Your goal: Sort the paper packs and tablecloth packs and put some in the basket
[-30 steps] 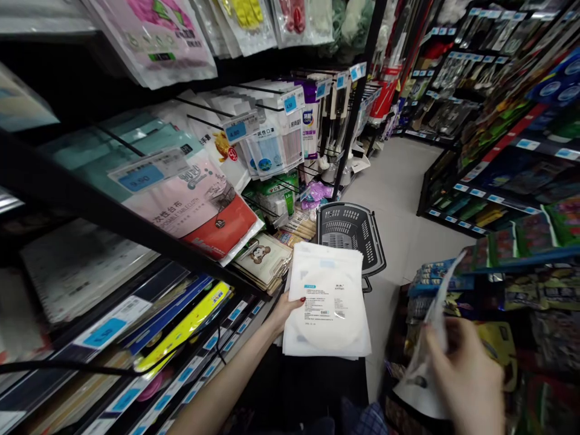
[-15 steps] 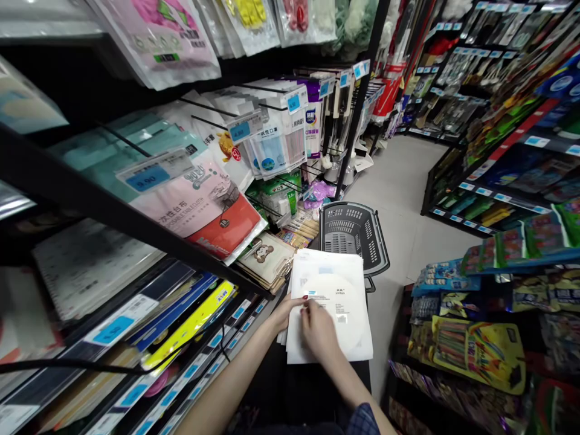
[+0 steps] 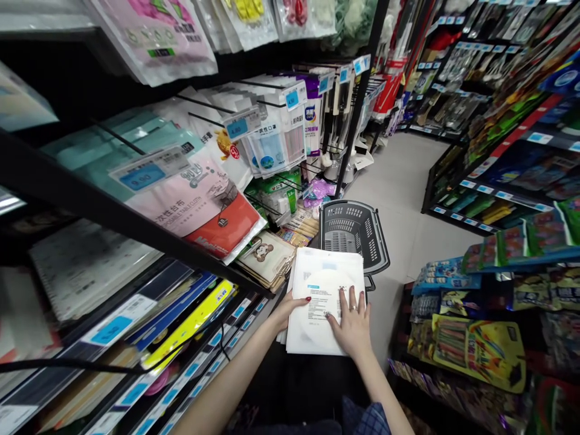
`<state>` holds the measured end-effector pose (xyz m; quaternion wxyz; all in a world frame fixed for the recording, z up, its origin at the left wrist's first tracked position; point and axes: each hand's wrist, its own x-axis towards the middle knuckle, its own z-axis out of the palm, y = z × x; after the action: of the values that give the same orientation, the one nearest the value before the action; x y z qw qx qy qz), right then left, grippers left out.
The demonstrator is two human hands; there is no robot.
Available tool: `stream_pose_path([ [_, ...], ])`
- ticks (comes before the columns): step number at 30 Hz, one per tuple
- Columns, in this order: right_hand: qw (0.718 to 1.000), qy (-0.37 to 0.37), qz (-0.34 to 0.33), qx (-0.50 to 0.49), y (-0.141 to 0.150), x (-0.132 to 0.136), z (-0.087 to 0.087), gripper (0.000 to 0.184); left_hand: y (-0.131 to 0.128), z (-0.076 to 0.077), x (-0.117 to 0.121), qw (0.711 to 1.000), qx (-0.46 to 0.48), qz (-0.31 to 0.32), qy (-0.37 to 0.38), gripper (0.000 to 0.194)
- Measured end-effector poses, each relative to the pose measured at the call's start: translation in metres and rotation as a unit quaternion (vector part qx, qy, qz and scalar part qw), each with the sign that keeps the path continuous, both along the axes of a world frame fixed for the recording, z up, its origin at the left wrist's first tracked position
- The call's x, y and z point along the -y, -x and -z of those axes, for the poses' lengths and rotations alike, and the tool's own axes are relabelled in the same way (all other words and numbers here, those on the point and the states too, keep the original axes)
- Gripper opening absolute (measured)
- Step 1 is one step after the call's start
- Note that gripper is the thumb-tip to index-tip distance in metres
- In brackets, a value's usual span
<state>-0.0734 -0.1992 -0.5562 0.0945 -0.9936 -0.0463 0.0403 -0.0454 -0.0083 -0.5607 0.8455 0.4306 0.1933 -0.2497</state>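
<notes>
A stack of flat white packages lies over my lap, with a pale round shape and small printed text on the top one. At its left edge, my left hand is closed on the stack, the thumb on top and the other fingers hidden underneath. My right hand rests flat on the right half of the top package, fingers spread, with a ring on one finger. Just beyond the stack stands a grey plastic shopping basket, whose visible inside shows slotted walls.
Along the left runs a shelf with a pink and red tablecloth pack, mask packs and clipboards. Snack bags hang close on the right. A grey floor aisle leads away between racks.
My right hand has gone from curled fingers near my left thumb to lying spread farther right. The top package now shows a different printed text block. My left hand stays at the edge.
</notes>
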Motion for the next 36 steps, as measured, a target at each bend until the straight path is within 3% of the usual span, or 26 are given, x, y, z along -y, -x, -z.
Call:
stream_pose_path([
  [4, 0.999, -0.052, 0.013, 0.002, -0.001, 0.005, -0.001, 0.065, -0.001, 0.0, 0.005, 0.998, 0.05, -0.002, -0.039, 0.063],
  [7, 0.985, -0.162, 0.056, 0.031, -0.004, 0.019, 0.003, 0.059, -0.001, -0.001, 0.009, 0.994, 0.069, -0.019, -0.084, 0.062],
  [11, 0.926, -0.325, 0.188, 0.045, -0.009, 0.052, 0.015, 0.045, -0.001, -0.013, 0.009, 0.992, 0.061, -0.024, -0.105, 0.056],
  [14, 0.887, -0.381, 0.262, -0.001, -0.011, 0.078, 0.023, 0.038, -0.003, -0.033, 0.003, 0.993, 0.057, -0.035, -0.097, 0.052],
  [18, 0.911, -0.326, 0.236, -0.089, -0.009, 0.085, 0.018, 0.03, -0.011, -0.07, -0.014, 0.992, 0.061, -0.07, -0.088, 0.048],
  [22, 0.942, -0.246, 0.187, -0.133, -0.005, 0.065, 0.006, 0.028, -0.018, -0.112, -0.035, 0.986, 0.071, -0.127, -0.082, 0.05],
  [27, 0.943, -0.208, 0.221, -0.138, -0.005, 0.046, 0.0, 0.033, -0.018, -0.155, -0.051, 0.974, 0.101, -0.18, -0.092, 0.063],
  [31, 0.944, -0.182, 0.218, -0.168, -0.009, 0.047, -0.001, 0.029, -0.011, -0.174, -0.055, 0.971, 0.111, -0.189, -0.092, 0.058],
  [36, 0.949, -0.147, 0.219, -0.173, -0.008, 0.049, -0.007, 0.027, -0.004, -0.185, -0.051, 0.972, 0.105, -0.193, -0.088, 0.058],
])
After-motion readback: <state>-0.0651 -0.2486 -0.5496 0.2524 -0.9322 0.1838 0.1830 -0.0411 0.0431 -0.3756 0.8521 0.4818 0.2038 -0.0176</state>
